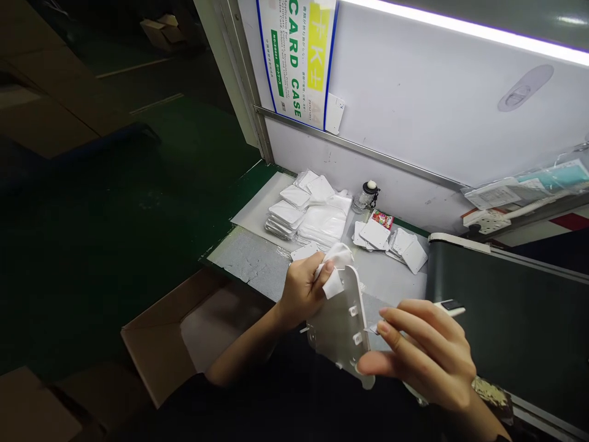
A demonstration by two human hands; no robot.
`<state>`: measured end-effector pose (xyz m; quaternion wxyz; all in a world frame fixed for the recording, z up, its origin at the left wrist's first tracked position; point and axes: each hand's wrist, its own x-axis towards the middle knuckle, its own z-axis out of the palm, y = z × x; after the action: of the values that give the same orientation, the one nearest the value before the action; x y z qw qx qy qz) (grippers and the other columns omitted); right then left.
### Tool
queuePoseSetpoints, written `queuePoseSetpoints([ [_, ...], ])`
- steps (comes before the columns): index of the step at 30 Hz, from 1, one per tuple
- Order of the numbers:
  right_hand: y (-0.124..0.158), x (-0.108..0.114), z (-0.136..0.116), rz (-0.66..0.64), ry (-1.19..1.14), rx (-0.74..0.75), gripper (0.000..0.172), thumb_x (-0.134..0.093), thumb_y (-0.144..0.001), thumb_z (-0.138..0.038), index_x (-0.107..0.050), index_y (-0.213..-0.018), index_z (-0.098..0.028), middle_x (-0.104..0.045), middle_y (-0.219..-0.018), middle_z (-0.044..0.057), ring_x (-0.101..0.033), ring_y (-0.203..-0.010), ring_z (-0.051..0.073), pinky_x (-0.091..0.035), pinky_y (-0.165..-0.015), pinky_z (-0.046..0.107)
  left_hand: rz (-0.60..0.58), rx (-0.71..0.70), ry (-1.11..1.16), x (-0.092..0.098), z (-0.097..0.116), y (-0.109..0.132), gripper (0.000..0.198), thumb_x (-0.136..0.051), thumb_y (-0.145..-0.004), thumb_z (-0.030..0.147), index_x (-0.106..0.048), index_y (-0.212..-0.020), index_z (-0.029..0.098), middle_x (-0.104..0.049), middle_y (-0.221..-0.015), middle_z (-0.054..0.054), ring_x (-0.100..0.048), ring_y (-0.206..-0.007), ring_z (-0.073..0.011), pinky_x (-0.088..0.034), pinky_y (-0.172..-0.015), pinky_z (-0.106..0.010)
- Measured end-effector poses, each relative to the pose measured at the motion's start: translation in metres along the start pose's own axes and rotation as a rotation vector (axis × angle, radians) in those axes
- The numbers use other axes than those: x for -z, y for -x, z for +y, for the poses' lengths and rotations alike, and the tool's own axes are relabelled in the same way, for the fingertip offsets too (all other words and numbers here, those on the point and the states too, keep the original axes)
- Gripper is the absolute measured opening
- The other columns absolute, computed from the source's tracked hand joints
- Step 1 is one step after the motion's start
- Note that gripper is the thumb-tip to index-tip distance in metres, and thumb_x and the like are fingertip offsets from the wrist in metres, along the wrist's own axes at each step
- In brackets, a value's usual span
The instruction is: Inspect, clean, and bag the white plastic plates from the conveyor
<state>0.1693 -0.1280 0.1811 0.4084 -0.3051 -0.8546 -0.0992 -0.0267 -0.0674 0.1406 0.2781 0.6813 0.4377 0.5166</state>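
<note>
A white moulded plastic panel [338,325] with small clips along its edge is held up, tilted, in front of my body. My left hand [304,285] grips its upper end, with a crumpled white cloth [339,255] pinched between thumb and fingers. My right hand [427,350] is closed around what looks like a utility knife [453,306]. Its pale handle end with a black inset sticks out behind the fingers, most of it hidden by the hand. The blade tip points at the panel's right edge; whether it touches, I cannot tell.
Stacks of white plates [288,215] and clear plastic bags [324,221] lie on the bench [243,255]. More white plates [407,248] and a small jar [367,195] stand near the wall. A dark conveyor belt [510,307] runs at right; a cardboard box [156,337] sits below left.
</note>
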Motion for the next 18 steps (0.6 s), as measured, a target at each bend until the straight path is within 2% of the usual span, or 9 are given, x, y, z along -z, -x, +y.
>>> queuePoseSetpoints([
  [6, 0.000, 0.005, -0.005, -0.020, 0.008, 0.043, 0.048, -0.079, -0.060, -0.056, -0.067, -0.083, -0.015, -0.069, -0.070, 0.008, -0.064, -0.069, 0.023, -0.052, -0.052, 0.035, 0.033, 0.047, -0.042, -0.001, -0.006, -0.003, 0.038, -0.039, -0.093, 0.034, -0.029, -0.059, 0.020, -0.026, -0.052, 0.007, -0.028, -0.047, -0.0071, -0.025, -0.048, -0.023],
  [13, 0.002, 0.007, -0.007, -0.102, 0.063, 0.054, 0.041, -0.086, -0.058, -0.032, -0.067, -0.090, -0.014, -0.072, -0.080, 0.009, -0.064, -0.074, 0.024, -0.054, -0.056, 0.036, 0.045, 0.183, 0.011, -0.005, -0.012, -0.007, 0.041, -0.037, -0.093, 0.041, -0.032, -0.059, 0.019, -0.030, -0.052, 0.006, -0.031, -0.049, -0.0082, -0.027, -0.049, -0.023],
  [18, -0.002, 0.006, -0.008, -0.087, 0.159, 0.089, 0.040, -0.088, -0.056, -0.026, -0.068, -0.088, -0.011, -0.072, -0.078, 0.010, -0.065, -0.069, 0.024, -0.052, -0.053, 0.036, 0.051, 0.276, 0.077, -0.011, -0.020, -0.007, 0.043, -0.037, -0.092, 0.047, -0.032, -0.059, 0.019, -0.030, -0.053, 0.005, -0.030, -0.050, -0.0089, -0.027, -0.049, -0.024],
])
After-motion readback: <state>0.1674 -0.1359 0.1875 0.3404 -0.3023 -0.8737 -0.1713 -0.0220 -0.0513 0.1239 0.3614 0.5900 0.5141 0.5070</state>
